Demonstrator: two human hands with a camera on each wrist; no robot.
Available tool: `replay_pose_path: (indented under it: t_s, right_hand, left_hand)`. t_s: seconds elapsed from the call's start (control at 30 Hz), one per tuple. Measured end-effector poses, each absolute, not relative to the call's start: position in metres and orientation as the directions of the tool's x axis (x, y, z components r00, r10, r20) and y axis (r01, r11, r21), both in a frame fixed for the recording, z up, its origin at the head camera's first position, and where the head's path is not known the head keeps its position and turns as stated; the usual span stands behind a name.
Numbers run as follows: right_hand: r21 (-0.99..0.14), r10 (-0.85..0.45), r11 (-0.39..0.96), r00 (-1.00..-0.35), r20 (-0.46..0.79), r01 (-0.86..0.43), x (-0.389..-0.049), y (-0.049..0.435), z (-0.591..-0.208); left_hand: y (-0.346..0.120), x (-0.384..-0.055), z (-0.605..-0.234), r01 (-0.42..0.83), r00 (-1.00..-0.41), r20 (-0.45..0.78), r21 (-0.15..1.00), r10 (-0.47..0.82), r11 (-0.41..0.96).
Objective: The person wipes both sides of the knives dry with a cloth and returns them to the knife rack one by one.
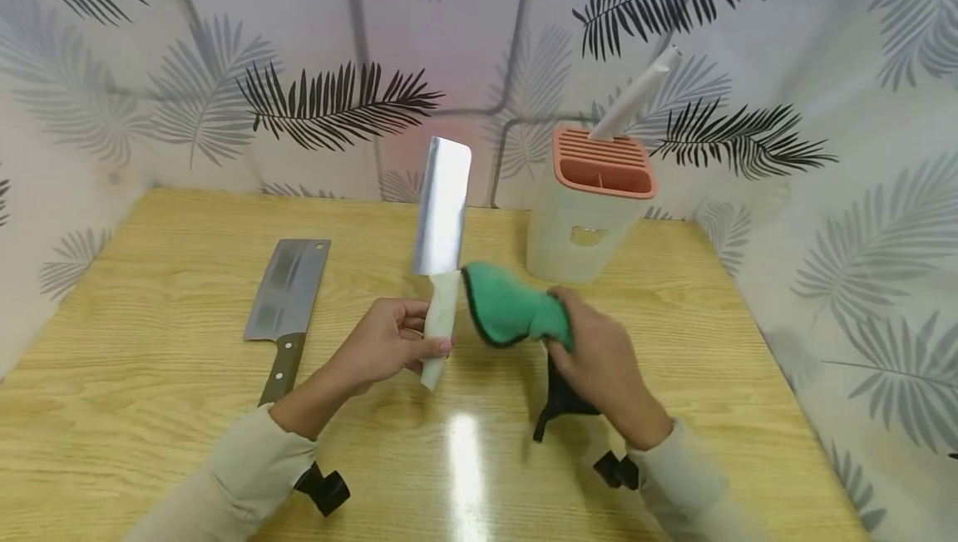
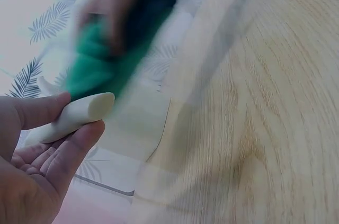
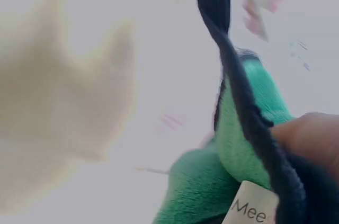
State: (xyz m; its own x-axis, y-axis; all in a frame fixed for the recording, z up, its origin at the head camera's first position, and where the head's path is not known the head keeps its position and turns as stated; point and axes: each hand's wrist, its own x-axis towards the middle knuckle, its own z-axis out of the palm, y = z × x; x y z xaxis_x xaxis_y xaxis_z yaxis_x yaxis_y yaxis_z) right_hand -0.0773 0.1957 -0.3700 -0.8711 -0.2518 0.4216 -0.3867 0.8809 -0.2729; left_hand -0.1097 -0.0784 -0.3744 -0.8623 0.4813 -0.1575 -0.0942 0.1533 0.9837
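My left hand [image 1: 391, 341] grips the pale handle of a cleaver [image 1: 443, 209], whose wide blade points up and away above the table. In the left wrist view the handle's butt end sticks out between thumb and fingers. Bunched in my right hand [image 1: 602, 351] is a green cloth [image 1: 509, 305] with dark edging, close to the right of the cleaver's handle. A dark part of the cloth hangs below that hand. The right wrist view shows a white label [image 3: 251, 205] on the cloth. The cloth is blurred in the left wrist view.
A second cleaver [image 1: 288, 293] with a brown riveted handle lies on the wooden table [image 1: 172, 276] at the left. At the back right stands a cream knife block [image 1: 580, 234] with an orange top and a white-handled tool in it. Leaf-patterned covering [image 1: 464, 51] rises behind the table.
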Motion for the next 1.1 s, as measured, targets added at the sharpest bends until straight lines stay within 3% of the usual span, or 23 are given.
replay_pose_path:
  t_s: [0.1,0.17,0.3,0.4,0.5,0.6,0.77,0.93,1.1]
  right_hand:
    - [-0.36,-0.114,0.859,-0.822,0.557,-0.363,-0.09,0.195,-0.334]
    - [-0.353,-0.12,0.834,-0.764,0.634,-0.423,-0.094,0.185,-0.317]
    - [-0.181,-0.351,0.778,-0.654,0.67,-0.602,-0.097,0.156,-0.308]
    - [-0.04,-0.551,0.701,-0.576,0.604,-0.712,-0.098,0.139,-0.318]
    - [0.038,-0.649,0.656,-0.539,0.537,-0.753,-0.1,0.132,-0.329]
    - [0.054,-0.662,0.66,-0.545,0.515,-0.749,-0.103,0.13,-0.332]
    - [0.048,-0.617,0.72,-0.608,0.499,-0.692,-0.117,0.127,-0.316]
    - [0.019,-0.549,0.787,-0.687,0.477,-0.616,-0.148,0.131,-0.291]
    - [0.015,-0.513,0.81,-0.697,0.501,-0.586,-0.173,0.137,-0.276]
  left_hand:
    - [-0.077,-0.109,-0.374,-0.101,-0.863,-0.165,0.982,0.478,0.158]
    - [-0.076,-0.109,-0.374,-0.09,-0.862,-0.16,0.982,0.481,0.165]
    - [-0.074,-0.107,-0.373,-0.05,-0.867,-0.135,0.981,0.48,0.185]
    - [-0.073,-0.106,-0.372,-0.047,-0.87,-0.131,0.982,0.475,0.184]
    - [-0.073,-0.105,-0.369,-0.05,-0.876,-0.14,0.978,0.462,0.202]
    - [-0.073,-0.105,-0.367,-0.01,-0.891,-0.119,0.97,0.439,0.242]
    - [-0.072,-0.105,-0.361,0.076,-0.881,-0.041,0.971,0.471,0.228]
    - [-0.069,-0.101,-0.36,0.048,-0.856,-0.074,0.974,0.512,0.22]
    - [-0.07,-0.097,-0.363,0.065,-0.851,-0.068,0.97,0.52,0.234]
